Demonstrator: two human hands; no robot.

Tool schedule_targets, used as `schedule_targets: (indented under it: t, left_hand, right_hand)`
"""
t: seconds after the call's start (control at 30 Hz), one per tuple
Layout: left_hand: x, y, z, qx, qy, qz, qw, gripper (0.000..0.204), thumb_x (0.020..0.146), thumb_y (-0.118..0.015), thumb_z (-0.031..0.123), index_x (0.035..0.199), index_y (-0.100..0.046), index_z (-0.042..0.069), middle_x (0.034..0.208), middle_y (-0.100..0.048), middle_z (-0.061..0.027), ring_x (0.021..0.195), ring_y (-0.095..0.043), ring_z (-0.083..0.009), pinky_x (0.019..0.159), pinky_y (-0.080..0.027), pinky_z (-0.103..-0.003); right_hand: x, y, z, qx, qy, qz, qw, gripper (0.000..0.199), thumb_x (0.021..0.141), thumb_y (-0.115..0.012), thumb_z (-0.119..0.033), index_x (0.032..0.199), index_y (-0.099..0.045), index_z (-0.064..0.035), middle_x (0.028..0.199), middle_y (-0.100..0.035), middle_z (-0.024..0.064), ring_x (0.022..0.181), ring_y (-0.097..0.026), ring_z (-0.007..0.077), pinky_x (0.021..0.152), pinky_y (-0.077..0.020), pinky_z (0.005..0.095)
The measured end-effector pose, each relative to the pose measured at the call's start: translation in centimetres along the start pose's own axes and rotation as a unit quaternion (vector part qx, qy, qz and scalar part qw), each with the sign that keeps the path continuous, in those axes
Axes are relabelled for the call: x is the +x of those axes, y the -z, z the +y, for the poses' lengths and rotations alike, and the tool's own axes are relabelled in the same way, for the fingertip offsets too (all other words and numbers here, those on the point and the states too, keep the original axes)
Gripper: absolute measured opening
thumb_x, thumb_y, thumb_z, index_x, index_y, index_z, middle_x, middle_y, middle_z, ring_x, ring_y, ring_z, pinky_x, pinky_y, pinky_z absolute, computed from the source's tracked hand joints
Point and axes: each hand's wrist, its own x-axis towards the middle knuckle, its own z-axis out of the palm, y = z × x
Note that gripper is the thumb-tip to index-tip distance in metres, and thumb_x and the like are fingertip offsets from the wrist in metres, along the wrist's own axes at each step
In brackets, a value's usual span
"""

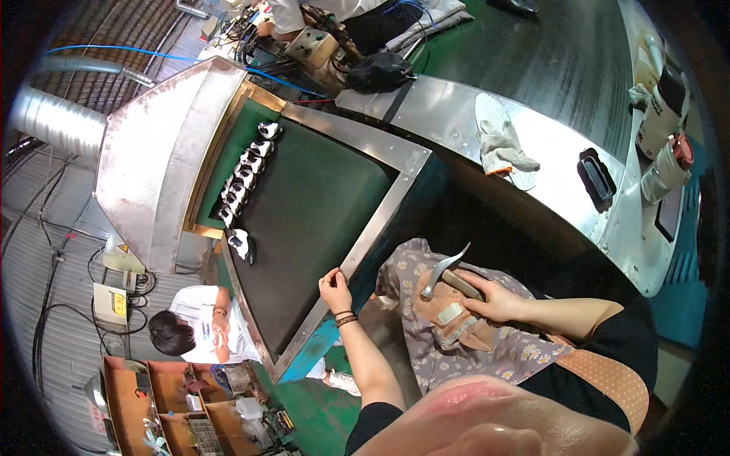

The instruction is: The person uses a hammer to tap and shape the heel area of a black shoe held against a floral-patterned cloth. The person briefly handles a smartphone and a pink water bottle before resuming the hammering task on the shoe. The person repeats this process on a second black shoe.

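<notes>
My left hand [334, 292] rests at the metal rim [357, 262] of a dark conveyor belt [312, 197], its fingers curled together. Whatever those fingers may hold is too small to make out. In my right hand [498, 300] is the handle of a hammer with a long curved metal head [443, 272]. The hammer lies low over my lap, above a tan leather pad [475, 336] with a small pale block [450, 313] on it. A grey flowered apron [414, 285] covers my lap beneath the pad.
Black-and-white shoes [242, 178] line the conveyor's far end, by a metal hood [163, 163]. A person in white [217, 323] sits across the belt; another [285, 17] works at the back. Gloves [502, 144] and a black tray [596, 180] lie on the metal counter [441, 114].
</notes>
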Motion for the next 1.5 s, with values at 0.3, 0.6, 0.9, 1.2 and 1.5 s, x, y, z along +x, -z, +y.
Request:
schedule_targets:
  t: [0.3,0.6,0.9,1.2,1.5]
  left_hand:
    - [1.3,-0.2,0.5,0.062,0.031,0.06,0.996,0.017,0.082,-0.063,0.014,0.089,-0.072,0.001,0.078,-0.068,-0.0122,0.072,-0.064,-0.0255,0.071,-0.051,-0.036]
    - [3.7,-0.8,0.3,0.178,0.152,0.057,0.971,0.019,0.078,-0.065,0.022,0.088,-0.076,0.011,0.084,-0.072,-0.012,0.078,-0.069,-0.0278,0.074,-0.053,-0.04]
    - [5.4,-0.3,2.6,0.22,0.23,-0.063,0.946,0.032,0.079,-0.064,0.032,0.095,-0.075,0.006,0.102,-0.07,-0.0175,0.097,-0.066,-0.0336,0.089,-0.05,-0.041]
    - [4.2,-0.8,0.6,0.23,0.169,-0.108,0.952,0.046,0.086,-0.051,0.045,0.105,-0.072,0.009,0.105,-0.069,-0.0186,0.1,-0.064,-0.0382,0.088,-0.048,-0.048]
    - [4.2,-1.4,0.3,0.219,0.115,0.003,0.969,0.054,0.092,-0.052,0.052,0.083,-0.072,0.003,0.09,-0.068,-0.0206,0.083,-0.064,-0.0409,0.075,-0.049,-0.049]
  right_hand:
    - [1.0,0.0,1.3,-0.015,0.048,0.015,0.999,0.064,0.09,-0.062,-0.022,0.144,-0.035,-0.0019,0.14,-0.047,0.0224,0.128,-0.048,0.0322,0.104,-0.0389,0.0374]
    - [0.9,0.3,-0.3,-0.002,0.004,-0.004,1.0,0.063,0.09,-0.061,-0.019,0.145,-0.035,-0.0032,0.141,-0.046,0.0203,0.128,-0.048,0.0298,0.104,-0.0388,0.0369]
    - [1.1,0.2,0.7,-0.002,0.033,-0.006,0.999,0.063,0.092,-0.059,-0.019,0.146,-0.032,-0.0023,0.143,-0.044,0.0208,0.131,-0.045,0.0298,0.107,-0.037,0.0368]
    - [0.9,0.4,-0.1,0.0,0.003,-0.027,1.0,0.058,0.098,-0.049,-0.023,0.149,-0.026,-0.0043,0.133,-0.042,0.0176,0.119,-0.043,0.0262,0.099,-0.0358,0.0345]
    - [0.9,-0.1,-0.3,0.027,-0.045,-0.015,0.999,0.049,0.103,-0.04,-0.023,0.149,-0.029,-0.0103,0.075,-0.05,0.0014,0.064,-0.046,0.0095,0.058,-0.0419,0.0261]
